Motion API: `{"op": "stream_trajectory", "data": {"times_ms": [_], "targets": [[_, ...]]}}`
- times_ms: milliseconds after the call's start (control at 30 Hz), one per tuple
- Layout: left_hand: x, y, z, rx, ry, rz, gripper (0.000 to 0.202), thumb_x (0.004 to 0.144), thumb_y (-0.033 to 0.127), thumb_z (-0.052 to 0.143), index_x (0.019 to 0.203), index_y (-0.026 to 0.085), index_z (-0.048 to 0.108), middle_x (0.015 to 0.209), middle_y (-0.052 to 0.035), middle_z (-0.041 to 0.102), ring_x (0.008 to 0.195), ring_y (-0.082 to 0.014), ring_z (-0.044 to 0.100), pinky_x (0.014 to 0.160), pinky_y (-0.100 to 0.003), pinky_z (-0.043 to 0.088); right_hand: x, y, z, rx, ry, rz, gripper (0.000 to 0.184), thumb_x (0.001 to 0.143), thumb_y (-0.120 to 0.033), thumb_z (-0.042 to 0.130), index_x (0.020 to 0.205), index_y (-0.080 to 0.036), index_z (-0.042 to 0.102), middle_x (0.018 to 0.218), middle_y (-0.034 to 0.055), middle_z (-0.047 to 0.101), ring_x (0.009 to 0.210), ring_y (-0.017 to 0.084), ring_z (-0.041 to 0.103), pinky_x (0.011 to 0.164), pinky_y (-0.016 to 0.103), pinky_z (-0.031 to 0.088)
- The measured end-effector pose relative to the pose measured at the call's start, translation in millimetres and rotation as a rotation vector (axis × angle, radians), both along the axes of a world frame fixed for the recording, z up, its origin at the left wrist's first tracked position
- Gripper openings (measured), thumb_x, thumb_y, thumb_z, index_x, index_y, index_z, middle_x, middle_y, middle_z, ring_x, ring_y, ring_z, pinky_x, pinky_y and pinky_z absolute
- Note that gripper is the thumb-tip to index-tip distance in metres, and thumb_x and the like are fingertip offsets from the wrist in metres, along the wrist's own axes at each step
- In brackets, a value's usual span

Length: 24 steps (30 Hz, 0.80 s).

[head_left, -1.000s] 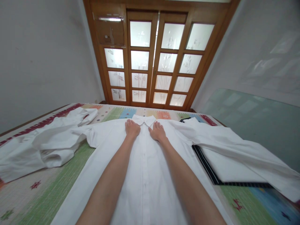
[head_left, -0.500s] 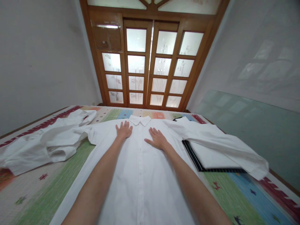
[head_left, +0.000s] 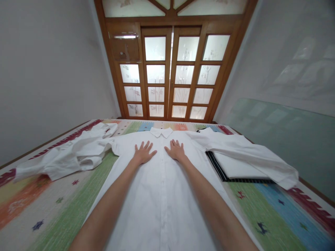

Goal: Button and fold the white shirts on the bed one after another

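A white button-front shirt (head_left: 162,188) lies spread face up, its collar (head_left: 161,132) at the far end. My left hand (head_left: 144,153) rests flat on the left chest of the shirt with fingers spread. On the other side of the button strip, my right hand (head_left: 176,150) lies palm down on the right chest, fingers also apart. Neither hand grips the cloth. The right sleeve (head_left: 261,158) stretches out over a folded white cloth item with a black striped edge (head_left: 218,169). At the left sleeve lies a crumpled white garment (head_left: 70,150); where the two meet is unclear.
A patterned, multicoloured cover (head_left: 78,195) lies beneath the clothes. Wooden doors with frosted panes (head_left: 170,76) stand beyond the far edge. A pale wall (head_left: 52,69) rises on the left, and a greenish glass panel (head_left: 282,129) leans along the right.
My left hand has slid down the shirt, away from the collar. My right hand stays on the right chest, its fingers a little more spread. The view has shifted slightly.
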<state>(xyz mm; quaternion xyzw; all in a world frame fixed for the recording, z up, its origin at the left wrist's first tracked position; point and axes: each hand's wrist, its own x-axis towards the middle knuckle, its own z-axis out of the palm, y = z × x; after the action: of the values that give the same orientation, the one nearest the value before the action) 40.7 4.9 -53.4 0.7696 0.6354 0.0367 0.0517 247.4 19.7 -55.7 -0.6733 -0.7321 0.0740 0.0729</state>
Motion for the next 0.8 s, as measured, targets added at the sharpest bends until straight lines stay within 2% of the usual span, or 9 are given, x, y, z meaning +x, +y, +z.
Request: {"op": "stream_trajectory", "data": {"times_ms": [100, 200, 300, 367, 467, 600, 700, 800], "targets": [[-2, -16, -2.5, 0.021, -0.019, -0.057, 0.068, 0.092, 0.065, 0.026, 0.151, 0.033, 0.029, 0.160, -0.0036, 0.020, 0.148, -0.0342, 0.013, 0.114, -0.064, 0.007, -20, -2, 3.6, 0.106, 0.035, -0.043, 0.052, 0.098, -0.039, 0.033, 0.137, -0.008, 0.050, 0.148, 0.0191, 0.039, 0.136, 0.033, 0.031, 0.109, 0.049, 0.022], [-5, -28, -4.9, 0.034, -0.022, -0.121, 0.068, 0.091, 0.066, 0.028, 0.151, 0.034, 0.028, 0.160, -0.0030, 0.021, 0.148, -0.0335, 0.014, 0.115, -0.062, 0.008, -38, 0, 8.1, 0.216, 0.074, 0.019, 0.038, 0.096, -0.035, 0.040, 0.115, -0.012, 0.064, 0.126, 0.0175, 0.058, 0.119, 0.029, 0.046, 0.098, 0.041, 0.036], [-6, -36, -5.3, 0.042, -0.021, -0.161, 0.062, 0.094, 0.060, 0.027, 0.151, 0.035, 0.027, 0.160, -0.0012, 0.022, 0.148, -0.0316, 0.014, 0.115, -0.061, 0.008, -49, 4, 8.3, 0.260, 0.093, 0.018, 0.031, 0.092, -0.035, 0.049, 0.108, -0.014, 0.065, 0.117, 0.0163, 0.061, 0.114, 0.029, 0.047, 0.092, 0.037, 0.039], [-5, -37, -4.1, 0.036, -0.023, -0.149, 0.056, 0.098, 0.051, 0.023, 0.151, 0.035, 0.028, 0.160, -0.0002, 0.023, 0.148, -0.0294, 0.015, 0.116, -0.059, 0.010, -51, 7, 5.6, 0.261, 0.102, -0.011, 0.029, 0.092, -0.030, 0.048, 0.108, -0.013, 0.065, 0.115, 0.0166, 0.061, 0.113, 0.028, 0.048, 0.090, 0.035, 0.041], [0, -35, -1.0, 0.008, -0.034, -0.091, 0.053, 0.099, 0.043, 0.020, 0.151, 0.033, 0.028, 0.160, -0.0008, 0.022, 0.148, -0.0281, 0.015, 0.116, -0.059, 0.011, -48, 11, 0.7, 0.270, 0.129, -0.035, 0.028, 0.093, -0.022, 0.043, 0.106, -0.012, 0.065, 0.112, 0.0161, 0.063, 0.109, 0.026, 0.051, 0.089, 0.032, 0.041], [12, -22, 2.5, -0.039, -0.074, 0.007, 0.053, 0.098, 0.042, 0.024, 0.149, 0.030, 0.033, 0.160, -0.0042, 0.021, 0.148, -0.0325, 0.014, 0.113, -0.064, 0.011, -41, 15, -1.0, 0.229, 0.201, -0.047, 0.030, 0.093, -0.019, 0.040, 0.100, -0.013, 0.068, 0.107, 0.0144, 0.066, 0.102, 0.024, 0.056, 0.087, 0.030, 0.040], [25, -9, 2.9, 0.019, -0.126, 0.039, 0.047, 0.097, 0.037, 0.033, 0.141, 0.028, 0.047, 0.157, -0.0073, 0.032, 0.145, -0.0337, 0.021, 0.113, -0.060, 0.017, -39, 16, 0.9, 0.187, 0.218, -0.087, 0.033, 0.093, -0.021, 0.038, 0.101, -0.013, 0.069, 0.108, 0.0142, 0.068, 0.105, 0.026, 0.056, 0.087, 0.034, 0.040], [39, 5, 2.4, 0.129, -0.193, 0.035, 0.039, 0.095, 0.030, 0.039, 0.127, 0.024, 0.061, 0.143, -0.0086, 0.051, 0.136, -0.0278, 0.039, 0.112, -0.046, 0.027, -39, 16, 2.8, 0.153, 0.214, -0.110, 0.036, 0.094, -0.023, 0.036, 0.105, -0.013, 0.069, 0.112, 0.0141, 0.068, 0.109, 0.028, 0.054, 0.088, 0.038, 0.039]]}}
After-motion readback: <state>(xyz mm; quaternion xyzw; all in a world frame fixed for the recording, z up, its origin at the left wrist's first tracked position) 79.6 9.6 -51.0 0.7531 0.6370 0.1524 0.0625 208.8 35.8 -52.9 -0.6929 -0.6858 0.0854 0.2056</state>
